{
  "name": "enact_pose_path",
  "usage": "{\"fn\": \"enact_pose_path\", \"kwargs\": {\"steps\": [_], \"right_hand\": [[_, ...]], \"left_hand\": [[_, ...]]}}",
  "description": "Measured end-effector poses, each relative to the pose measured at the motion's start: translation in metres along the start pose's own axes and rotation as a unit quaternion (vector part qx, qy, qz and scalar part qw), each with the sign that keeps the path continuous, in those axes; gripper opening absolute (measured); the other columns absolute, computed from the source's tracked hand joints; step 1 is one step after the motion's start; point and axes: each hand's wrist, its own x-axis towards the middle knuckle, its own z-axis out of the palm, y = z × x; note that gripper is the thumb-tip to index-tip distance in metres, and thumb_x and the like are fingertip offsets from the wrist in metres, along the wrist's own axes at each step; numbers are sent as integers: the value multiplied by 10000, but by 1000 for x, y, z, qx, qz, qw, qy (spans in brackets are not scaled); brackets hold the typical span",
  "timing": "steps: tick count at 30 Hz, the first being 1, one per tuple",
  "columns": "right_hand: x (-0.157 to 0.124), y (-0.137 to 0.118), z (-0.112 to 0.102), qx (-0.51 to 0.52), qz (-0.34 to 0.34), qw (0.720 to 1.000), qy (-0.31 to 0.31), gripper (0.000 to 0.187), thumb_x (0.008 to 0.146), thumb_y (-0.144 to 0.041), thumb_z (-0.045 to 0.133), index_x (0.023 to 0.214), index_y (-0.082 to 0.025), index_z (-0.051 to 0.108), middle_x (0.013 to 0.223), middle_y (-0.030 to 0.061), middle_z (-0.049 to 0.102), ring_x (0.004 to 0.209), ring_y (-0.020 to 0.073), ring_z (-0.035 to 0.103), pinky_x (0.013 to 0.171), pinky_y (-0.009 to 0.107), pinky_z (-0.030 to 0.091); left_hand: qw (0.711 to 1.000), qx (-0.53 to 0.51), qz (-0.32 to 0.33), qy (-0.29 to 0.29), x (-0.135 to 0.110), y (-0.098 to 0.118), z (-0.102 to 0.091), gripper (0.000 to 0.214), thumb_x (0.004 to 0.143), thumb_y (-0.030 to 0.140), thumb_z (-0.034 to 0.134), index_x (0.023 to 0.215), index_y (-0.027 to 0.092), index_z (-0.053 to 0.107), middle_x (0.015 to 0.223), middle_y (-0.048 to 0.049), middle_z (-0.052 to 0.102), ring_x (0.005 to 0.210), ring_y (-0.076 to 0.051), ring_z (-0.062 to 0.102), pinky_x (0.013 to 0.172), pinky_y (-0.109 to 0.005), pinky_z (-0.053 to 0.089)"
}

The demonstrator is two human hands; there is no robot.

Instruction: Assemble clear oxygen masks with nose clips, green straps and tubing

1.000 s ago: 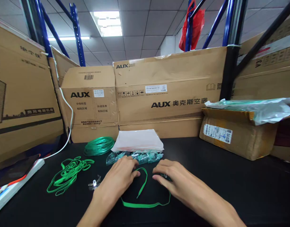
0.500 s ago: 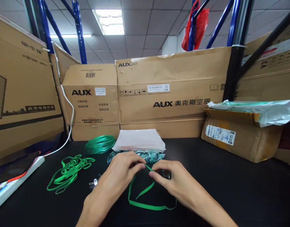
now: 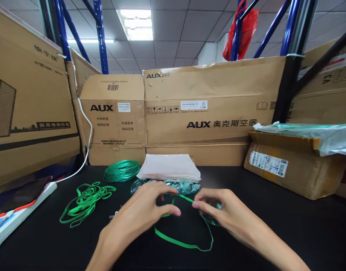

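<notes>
A flat green lace (image 3: 178, 242) lies in a loose loop on the black table between my hands. My right hand (image 3: 218, 205) pinches it between thumb and fingertips, holding a short stretch just above the tabletop. My left hand (image 3: 150, 205) has its thumb and fingers apart, close to the lace's other side but not gripping it. Part of the lace runs behind the left fingers. Under my right hand sits a clear, round, greenish thing (image 3: 214, 219), mostly covered. A small shiny metal piece (image 3: 113, 215) shows beside my left wrist.
A tangle of green lace (image 3: 85, 203) and a coil of green tubing (image 3: 122, 170) lie on the left. White sheets (image 3: 169, 167) rest on clear teal plastic pieces (image 3: 184, 187). An open carton (image 3: 297, 169) stands right; large cardboard boxes (image 3: 201, 109) wall the back.
My left thumb and fingers have parted and let go of the lace. My right hand has moved right, drawing the pinched stretch along. The view has shifted slightly.
</notes>
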Motion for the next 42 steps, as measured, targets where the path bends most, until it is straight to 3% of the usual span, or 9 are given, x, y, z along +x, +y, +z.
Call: {"fn": "enact_pose_path", "kwargs": {"steps": [3,6,15,19,25,29,34,38,42], "right_hand": [[-1,2,6,-2,-19,1000,-2,250,908,-377,590,772,-225,734,742,-5,718,743,192,621,710,292,433],[-2,3,9,-5,-27,1000,6,215,907,-347,604,800,-237,755,784,-10,749,786,202,644,751,298,443],[-2,2,-3,-24,6,1000,10,284,900,-372,582,778,-201,773,706,16,729,682,199,614,637,295,425],[1,4,3,-26,-12,1000,12,256,892,-356,597,776,-209,772,720,13,743,697,202,620,662,304,425],[-1,6,-1,-34,-27,999,26,287,931,-423,582,822,-234,768,793,8,768,756,216,662,701,321,448],[-6,23,-20,-97,-9,994,59,355,940,-543,567,923,-251,768,920,39,774,851,252,692,750,349,484],[-13,63,-28,-154,60,986,0,395,859,-567,675,1156,-312,734,1161,60,733,1109,328,647,944,429,477],[-19,78,-28,-152,94,984,-20,389,843,-473,696,1214,-355,710,1200,47,722,1132,330,651,980,449,474],[-18,86,-37,-161,84,983,14,412,842,-529,678,1204,-338,718,1180,60,738,1140,347,650,972,463,483]], "left_hand": [[999,-34,43,-6,1,12,11,273,923,420,705,1186,349,720,1157,24,723,1074,-221,638,964,-312,457],[997,-42,64,-9,3,18,15,141,992,314,623,1059,315,748,1068,38,735,1068,-201,637,968,-285,437],[1000,-10,8,-1,1,4,5,122,963,374,660,1015,320,758,1034,48,736,1024,-218,629,908,-302,426],[1000,-21,2,-18,0,14,12,170,937,424,689,1078,364,763,997,58,736,1005,-217,624,878,-287,427],[999,-29,35,-2,4,24,18,154,956,291,682,1068,328,782,953,47,752,927,-194,649,843,-267,430],[998,-30,46,13,4,15,17,154,953,302,679,1062,336,783,968,49,764,872,-191,649,807,-275,438],[997,-35,59,27,5,10,17,120,938,293,688,996,304,793,909,37,770,780,-183,634,719,-267,426],[997,-46,47,31,5,16,14,116,944,304,679,915,283,789,806,53,746,698,-162,586,653,-250,387],[997,-63,35,35,4,18,10,137,956,326,661,945,299,794,788,70,751,690,-151,586,649,-243,383]]}}
